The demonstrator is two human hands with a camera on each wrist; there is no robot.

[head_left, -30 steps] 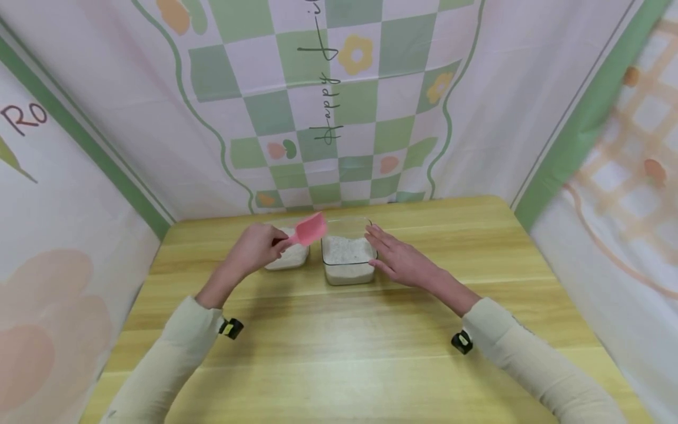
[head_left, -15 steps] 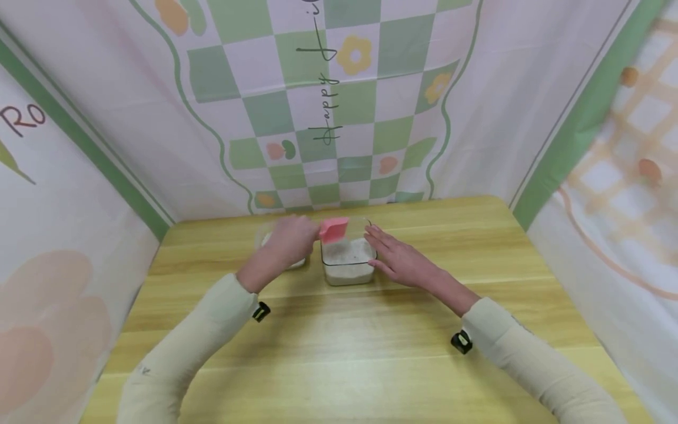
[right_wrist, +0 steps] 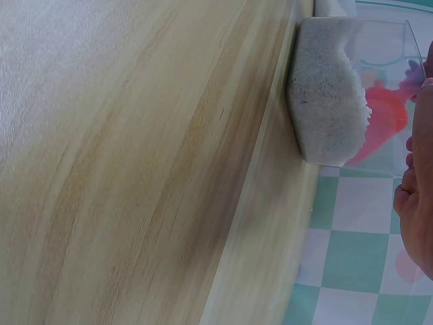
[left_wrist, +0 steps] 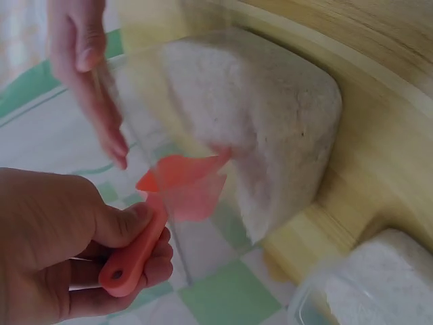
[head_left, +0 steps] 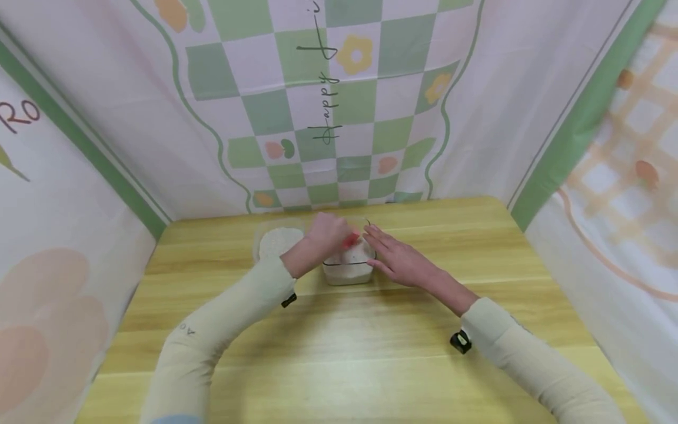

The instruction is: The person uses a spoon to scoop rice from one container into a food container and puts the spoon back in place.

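Observation:
My left hand (head_left: 324,237) grips the handle of a pink scoop (left_wrist: 135,254), thumb on top and fingers curled beneath. In the head view this hand covers part of a clear square container (head_left: 346,264) of white rice (right_wrist: 328,95). The scoop's blade reaches down inside, its tip at the surface of the rice, as both wrist views show. Along the container's right rim, my right hand (head_left: 402,260) lies with straight fingers touching the edge. Seen from the right wrist, the rice slopes and is higher on one side.
A second, lower clear container (head_left: 256,247), also with rice (head_left: 281,240), stands just left of the first. Both are near the back of the wooden table (head_left: 339,353), close to the checkered cloth backdrop (head_left: 355,100).
My left hand has carried the scoop rightward from the left container and tipped its blade down into the right one. The right hand stays at the rim.

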